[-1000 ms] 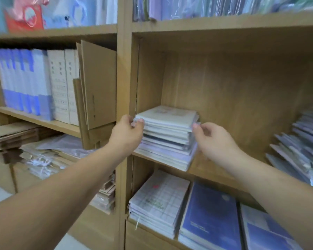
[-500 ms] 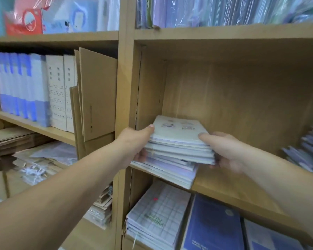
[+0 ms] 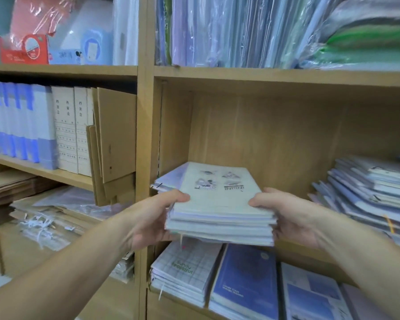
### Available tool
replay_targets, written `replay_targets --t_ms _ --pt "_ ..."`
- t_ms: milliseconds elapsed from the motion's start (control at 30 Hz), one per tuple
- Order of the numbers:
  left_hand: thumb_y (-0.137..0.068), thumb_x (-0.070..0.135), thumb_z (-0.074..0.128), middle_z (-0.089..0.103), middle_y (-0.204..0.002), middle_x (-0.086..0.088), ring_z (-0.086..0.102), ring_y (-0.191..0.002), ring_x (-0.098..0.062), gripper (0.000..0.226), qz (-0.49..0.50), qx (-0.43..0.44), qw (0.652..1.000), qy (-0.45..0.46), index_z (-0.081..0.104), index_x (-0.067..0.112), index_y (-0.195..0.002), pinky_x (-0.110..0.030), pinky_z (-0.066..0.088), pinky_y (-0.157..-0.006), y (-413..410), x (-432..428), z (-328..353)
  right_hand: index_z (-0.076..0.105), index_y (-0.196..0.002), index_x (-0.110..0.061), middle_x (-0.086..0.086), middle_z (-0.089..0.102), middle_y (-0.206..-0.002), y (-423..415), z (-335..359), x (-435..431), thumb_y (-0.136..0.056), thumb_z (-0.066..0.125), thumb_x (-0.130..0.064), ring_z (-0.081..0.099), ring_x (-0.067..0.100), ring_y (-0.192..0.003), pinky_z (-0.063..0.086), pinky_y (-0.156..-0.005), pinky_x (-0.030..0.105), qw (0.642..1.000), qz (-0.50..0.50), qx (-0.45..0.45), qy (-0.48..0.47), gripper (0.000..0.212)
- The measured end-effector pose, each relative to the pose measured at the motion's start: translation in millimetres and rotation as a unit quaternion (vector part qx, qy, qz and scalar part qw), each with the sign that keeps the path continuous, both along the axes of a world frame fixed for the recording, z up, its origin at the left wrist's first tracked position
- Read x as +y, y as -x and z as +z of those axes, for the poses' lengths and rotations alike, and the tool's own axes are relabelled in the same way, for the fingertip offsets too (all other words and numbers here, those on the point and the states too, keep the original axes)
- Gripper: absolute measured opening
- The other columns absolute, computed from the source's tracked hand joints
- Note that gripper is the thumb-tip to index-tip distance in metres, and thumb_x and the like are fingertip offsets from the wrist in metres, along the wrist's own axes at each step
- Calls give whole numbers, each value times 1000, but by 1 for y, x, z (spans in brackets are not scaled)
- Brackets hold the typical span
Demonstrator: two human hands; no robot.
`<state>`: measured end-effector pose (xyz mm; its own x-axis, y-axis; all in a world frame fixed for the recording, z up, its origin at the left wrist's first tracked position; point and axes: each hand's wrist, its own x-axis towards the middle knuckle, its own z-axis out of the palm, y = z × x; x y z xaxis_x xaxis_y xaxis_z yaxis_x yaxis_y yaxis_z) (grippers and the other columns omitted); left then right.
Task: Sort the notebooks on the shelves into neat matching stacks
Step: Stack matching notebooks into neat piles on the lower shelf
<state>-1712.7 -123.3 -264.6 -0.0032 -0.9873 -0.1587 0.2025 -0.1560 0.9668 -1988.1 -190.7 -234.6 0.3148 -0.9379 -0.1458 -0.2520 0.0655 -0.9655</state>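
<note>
A stack of pale grey-green notebooks [image 3: 217,204] with small printed drawings on the top cover hangs in front of the middle shelf [image 3: 298,252]. My left hand [image 3: 153,218] grips its left side, thumb on top and fingers underneath. My right hand [image 3: 289,218] grips its right side the same way. Behind the stack, a few lilac notebooks [image 3: 171,179] lie on the shelf by its left wall. An untidy slanted pile of notebooks [image 3: 367,188] lies at the shelf's right end.
Below sit a grid-covered stack [image 3: 185,276], a dark blue stack [image 3: 245,282] and a light blue one [image 3: 314,294]. Plastic-wrapped folders [image 3: 240,31] fill the top shelf. Left bay holds blue and white file boxes [image 3: 32,125] and cardboard sheets [image 3: 116,144].
Both hands have lifted the upper notebooks off the pile and pulled them forward out of the shelf. The lilac ones stay behind. The view has moved closer and tilted up.
</note>
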Motion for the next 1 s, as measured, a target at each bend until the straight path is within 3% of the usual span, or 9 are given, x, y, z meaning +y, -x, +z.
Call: replay_targets --t_ms 67,167,333,467,533,667,867,933,1000 --pt "-92 19 61 77 -110 -10 76 -85 -23 27 -16 -16 1000 -15 71 9 -115 -29 59 -66 11 26 -8 39 -134 -29 10 78 -94 14 -5 23 -72 84 -20 70 25 -72 53 -54 31 1000 -8 -4 -7 76" --pt "-89 16 53 76 -115 -12 75 -95 -27 38 -28 -45 998 -40 71 8 -122 -33 54 -75 28 68 -25 63 -122 -4 20 76 -105 24 -15 68 -86 78 -35 70 30 -81 53 -63 33 999 -18 50 -1 50" --pt "-91 15 55 78 -109 -12 77 -85 -23 29 -54 -39 996 -54 74 7 -111 -24 58 -60 56 130 -58 73 -105 -4 21 76 -94 57 -55 142 -97 66 -43 64 30 -76 51 -65 36 995 -25 83 -50 41" --pt "-83 11 59 75 -118 -12 73 -108 -29 43 -88 -41 991 -94 71 6 -125 -38 55 -94 84 151 -99 71 -116 -10 10 79 -100 91 -104 181 -99 64 -40 73 33 -86 49 -72 35 990 -55 98 -84 35" --pt "-81 12 65 74 -121 -13 71 -113 -32 46 -104 -44 987 -114 70 6 -126 -46 50 -106 99 147 -121 71 -115 -12 3 80 -98 109 -124 188 -101 61 -38 76 29 -98 52 -75 33 988 -75 94 -95 31" --pt "-64 20 75 73 -123 -13 67 -120 -34 61 -136 -47 981 -131 73 9 -124 -52 43 -115 141 119 -156 68 -113 -15 -4 80 -96 147 -154 179 -106 52 -34 76 17 -91 58 -70 29 985 -104 91 -101 26" --pt "-80 15 73 76 -117 -11 72 -112 -29 45 -151 -77 979 -114 70 8 -124 -49 49 -109 215 28 -190 65 -120 -15 -3 75 -110 204 -198 104 -104 49 -44 71 19 -102 56 -96 40 967 -184 170 -48 36" --pt "-75 26 79 76 -115 -14 72 -109 -29 50 -138 -92 981 -103 69 9 -120 -47 48 -109 238 -12 -208 62 -116 -14 -3 70 -108 219 -204 73 -106 47 -41 66 18 -100 54 -88 31 960 -211 181 -33 32" --pt "-71 38 83 74 -116 -16 72 -106 -30 55 -116 -115 982 -97 66 13 -116 -41 51 -103 260 -47 -220 61 -106 -15 -4 65 -90 234 -208 43 -108 47 -33 61 14 -81 47 -60 21 956 -238 168 -11 23"
